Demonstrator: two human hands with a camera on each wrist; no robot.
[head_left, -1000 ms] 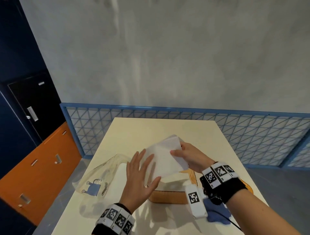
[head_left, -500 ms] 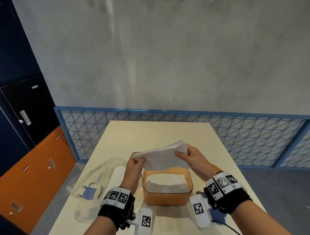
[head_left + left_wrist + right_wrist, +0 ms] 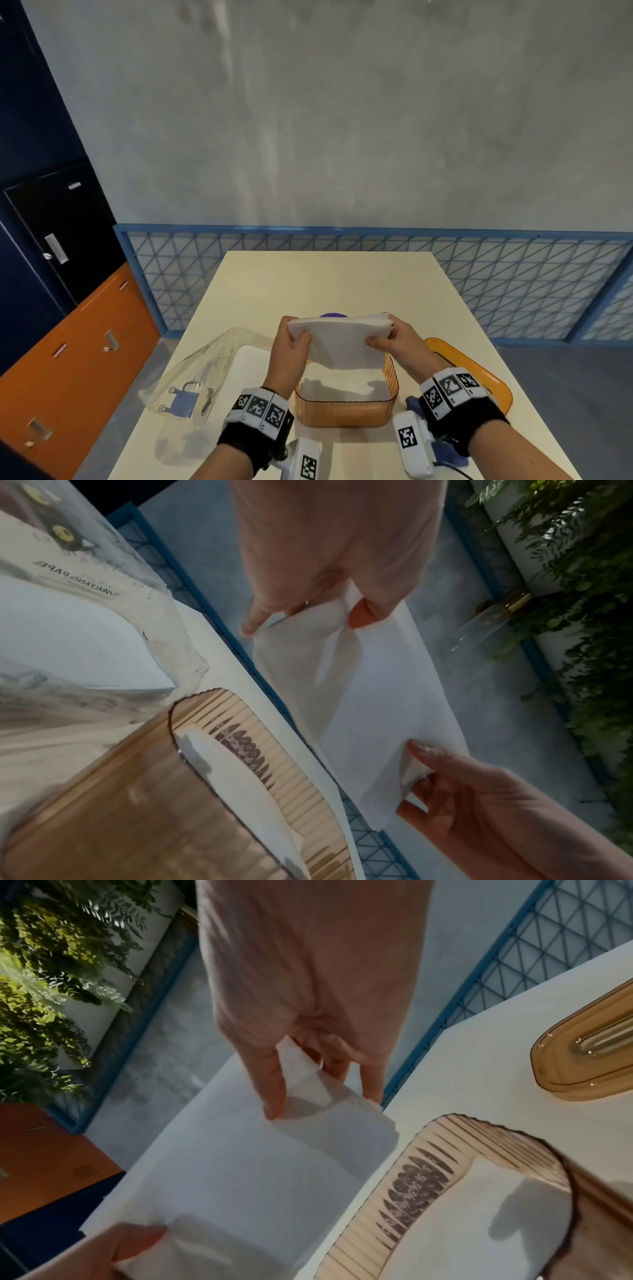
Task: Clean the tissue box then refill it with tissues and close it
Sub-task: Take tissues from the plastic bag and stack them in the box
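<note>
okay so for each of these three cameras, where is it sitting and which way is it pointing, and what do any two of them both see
Head: worn on the head, facing forward and down at the table; shows both forearms, the left hand and right hand holding the tissue stack over the orange box.
Left wrist: on the left wrist, looking along that hand; the right hand shows across the stack.
Right wrist: on the right wrist, looking along that hand; the left thumb shows at the bottom.
Shared: all three see the stack and the open box.
</note>
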